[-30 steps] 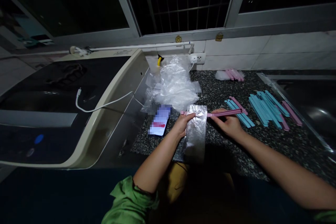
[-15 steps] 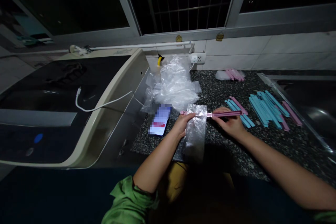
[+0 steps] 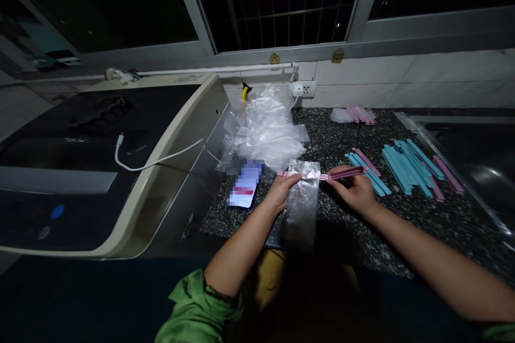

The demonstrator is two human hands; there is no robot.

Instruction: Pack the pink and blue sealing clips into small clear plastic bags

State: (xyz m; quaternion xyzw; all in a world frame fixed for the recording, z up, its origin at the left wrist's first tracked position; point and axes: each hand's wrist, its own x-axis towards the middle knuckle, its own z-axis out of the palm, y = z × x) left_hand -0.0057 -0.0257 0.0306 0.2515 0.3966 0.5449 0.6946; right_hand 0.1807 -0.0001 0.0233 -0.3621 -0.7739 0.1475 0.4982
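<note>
A clear plastic bag (image 3: 302, 209) hangs down in front of the counter edge. My left hand (image 3: 280, 191) is closed on its upper part, thumb pressed on top. Under that thumb one arm of a pink bag sealing clip (image 3: 348, 172) crosses the bag, its tip poking out on the left. My right hand (image 3: 354, 191) pinches the clip's other arm, just right of the bag. This arm points rightward and appears swung apart from the first. The hinge shows pale at the bag's right edge. Some of my right fingers are hidden behind the clip.
Blue clips (image 3: 404, 166) and pink clips (image 3: 447, 174) lie right, near a sink (image 3: 475, 171). Crumpled plastic bags (image 3: 271, 128) are heaped by the wall. A lit phone (image 3: 245, 185) lies left of my hands. A washing machine (image 3: 161, 171) with a white cable (image 3: 173, 156) stands at left.
The clip arm in my right hand has turned slightly and looks shorter on the right. Both hands and the bag have shifted slightly right; my grips are unchanged.
</note>
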